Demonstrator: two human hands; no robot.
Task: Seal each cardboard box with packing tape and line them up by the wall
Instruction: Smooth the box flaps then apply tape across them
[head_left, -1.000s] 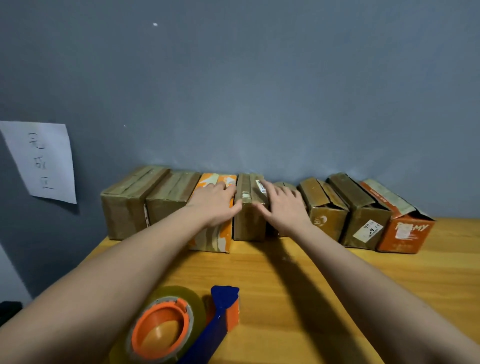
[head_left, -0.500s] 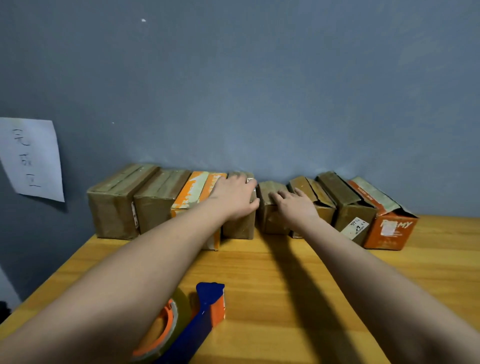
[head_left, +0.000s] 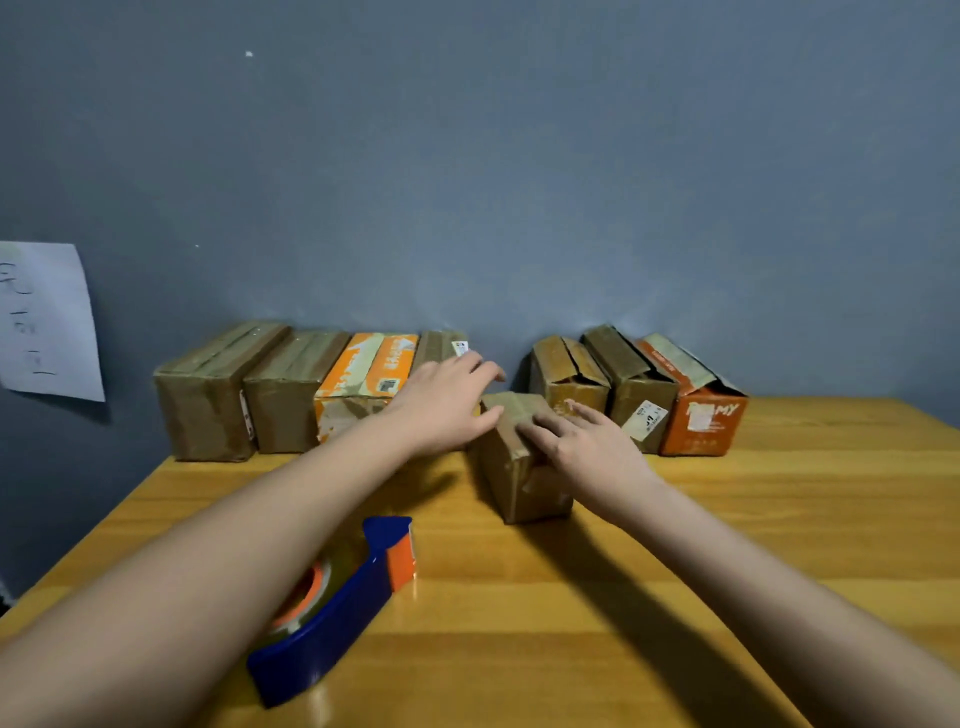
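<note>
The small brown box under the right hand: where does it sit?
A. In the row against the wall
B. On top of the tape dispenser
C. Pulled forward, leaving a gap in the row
C: the small brown box sits forward of the row, under the right hand.

Small brown box (head_left: 519, 457) sits on the table out in front of the wall row, opposite a gap in it. Left of gap: four taped boxes (head_left: 311, 389). Right: three boxes (head_left: 639, 389), flaps loose. Tape dispenser (head_left: 337, 613) nearest the viewer.
</note>
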